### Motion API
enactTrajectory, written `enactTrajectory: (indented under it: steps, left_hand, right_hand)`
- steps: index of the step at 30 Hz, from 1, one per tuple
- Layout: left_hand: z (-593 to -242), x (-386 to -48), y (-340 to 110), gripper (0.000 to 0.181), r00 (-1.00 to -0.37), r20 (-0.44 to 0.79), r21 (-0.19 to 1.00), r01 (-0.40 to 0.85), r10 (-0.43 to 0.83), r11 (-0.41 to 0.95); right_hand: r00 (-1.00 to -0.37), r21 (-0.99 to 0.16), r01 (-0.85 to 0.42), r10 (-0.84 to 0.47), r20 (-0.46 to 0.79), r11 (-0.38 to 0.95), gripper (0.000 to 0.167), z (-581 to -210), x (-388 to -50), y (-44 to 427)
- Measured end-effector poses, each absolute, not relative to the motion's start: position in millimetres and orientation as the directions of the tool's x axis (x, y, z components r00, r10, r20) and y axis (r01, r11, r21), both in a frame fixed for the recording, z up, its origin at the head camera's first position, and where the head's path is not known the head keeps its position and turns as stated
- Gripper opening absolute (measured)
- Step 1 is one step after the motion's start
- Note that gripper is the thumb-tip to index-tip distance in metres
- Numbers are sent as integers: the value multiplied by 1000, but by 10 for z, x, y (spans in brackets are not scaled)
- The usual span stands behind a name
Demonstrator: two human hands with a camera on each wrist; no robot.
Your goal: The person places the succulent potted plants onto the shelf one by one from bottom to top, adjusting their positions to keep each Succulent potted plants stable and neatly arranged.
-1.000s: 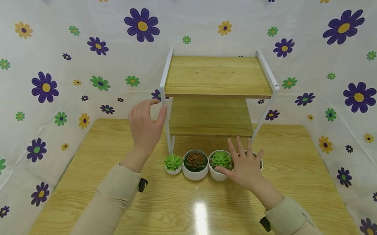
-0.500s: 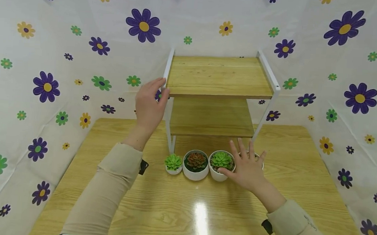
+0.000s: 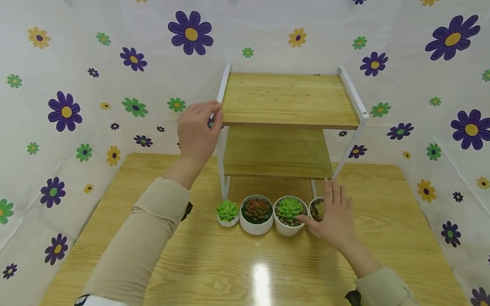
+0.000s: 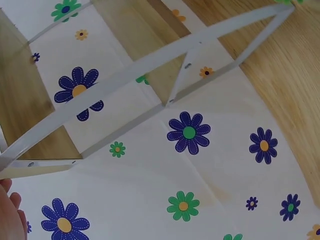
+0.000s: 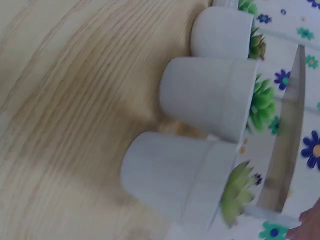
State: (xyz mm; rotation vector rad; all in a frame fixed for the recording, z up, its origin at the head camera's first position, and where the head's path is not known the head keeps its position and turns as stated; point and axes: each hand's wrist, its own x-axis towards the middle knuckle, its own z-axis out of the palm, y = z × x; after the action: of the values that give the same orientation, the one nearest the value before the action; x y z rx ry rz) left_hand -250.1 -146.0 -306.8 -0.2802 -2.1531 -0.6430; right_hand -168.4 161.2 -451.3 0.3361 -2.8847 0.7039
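Observation:
A two-tier wooden shelf with white metal side frames stands at the back of the table. My left hand grips its front left upper corner, thumb and fingers at the white post; only some fingers show in the left wrist view. Potted succulents stand in a row before the shelf: a small green one, a reddish-brown one, a larger green one and a yellowish-green one. Over that last pot my right hand is spread with straight fingers, partly hiding it. Contact there cannot be told.
The wooden table extends in front of the pots and to both sides. A white cloth with printed flowers hangs behind and at both sides. The pots stand close together, near the shelf's legs.
My left hand has risen along the left post to the upper corner and closed its fingers there. My right hand has shifted slightly right, its fingers drawn closer together, uncovering part of the rightmost pot.

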Motion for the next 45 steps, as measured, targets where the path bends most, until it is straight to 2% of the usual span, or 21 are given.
enactTrajectory:
  steps: [4, 8, 12, 15, 18, 24, 30, 33, 36, 45]
  left_hand:
    - [-3071, -2493, -1445, 22, -611, 792, 306, 396, -1, 866]
    - [-3072, -2480, -1446, 21, -596, 803, 280, 381, 2, 881]
    - [-3070, -2486, -1450, 21, -582, 813, 271, 382, 2, 884]
    - [-3066, -2493, -1454, 21, -589, 808, 300, 399, -8, 867]
    - [-3066, -2490, -1453, 21, -627, 777, 384, 420, -43, 822]
    - [-2956, -2453, -1478, 23, -784, 608, 604, 356, -124, 713]
    - [-2833, -2428, -1482, 26, -922, 322, 852, 184, -214, 490]
    - [-2807, -2421, -1480, 28, -949, 198, 932, 105, -244, 346]
    - [-2791, -2414, -1479, 28, -958, 125, 970, 64, -257, 233]
    - [-2749, -2409, -1464, 29, -965, 66, 988, 28, -256, 150]
  right_hand:
    - [-973, -559, -200, -96, 210, 804, 114, -4633, -1735, 1781]
    - [-993, -688, -119, -67, 101, 716, 115, -4745, -1762, 1916]
    - [-996, -761, -44, -84, -14, 647, 117, -4849, -1765, 2004]
    - [-991, -798, -10, -113, -73, 602, 119, -4924, -1771, 2036]
    - [-986, -819, 8, -134, -104, 574, 119, -4999, -1774, 2049]
    - [-985, -813, -1, -140, -99, 583, 117, -5073, -1800, 2054]
    - [-986, -806, -33, -150, -69, 591, 119, -5106, -1804, 2077]
    - [-987, -810, -26, -142, -71, 585, 120, -5120, -1806, 2082]
    - [-987, -808, -15, -137, -83, 590, 121, -5130, -1801, 2082]
    - [-990, -813, 19, -100, -95, 582, 121, -5113, -1787, 2096]
